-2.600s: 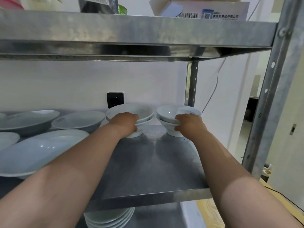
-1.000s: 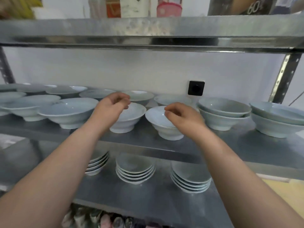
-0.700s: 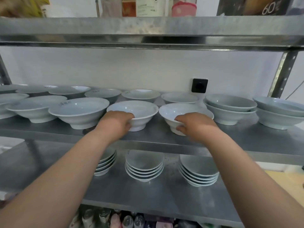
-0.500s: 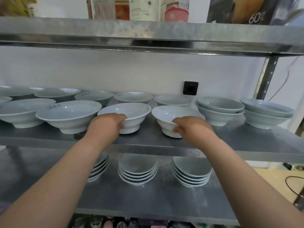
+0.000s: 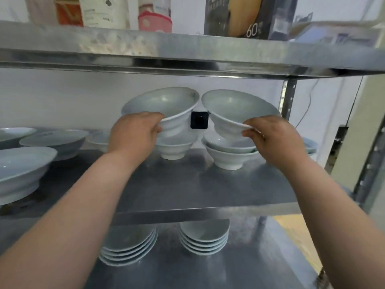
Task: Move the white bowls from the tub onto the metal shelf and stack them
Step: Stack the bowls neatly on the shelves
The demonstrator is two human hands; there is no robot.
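Observation:
My left hand (image 5: 133, 133) grips the near rim of a white bowl (image 5: 164, 103), tilted and lifted above a bowl stack (image 5: 173, 150) on the metal shelf (image 5: 187, 188). My right hand (image 5: 273, 136) pinches the rim of a second white bowl (image 5: 235, 106), held tilted over another stack of two bowls (image 5: 228, 155). Both held bowls hang clear of the stacks below them. No tub is in view.
Wide white bowls (image 5: 23, 163) stand at the shelf's left. Plate stacks (image 5: 203, 236) sit on the lower shelf. The upper shelf (image 5: 187, 49) hangs close above the lifted bowls. A black socket (image 5: 199, 119) is on the wall; a steel post (image 5: 288, 97) stands right.
Both hands have lifted the two bowls they gripped off the shelf and carried them right, above the two stacks by the socket. The view has swung right as well.

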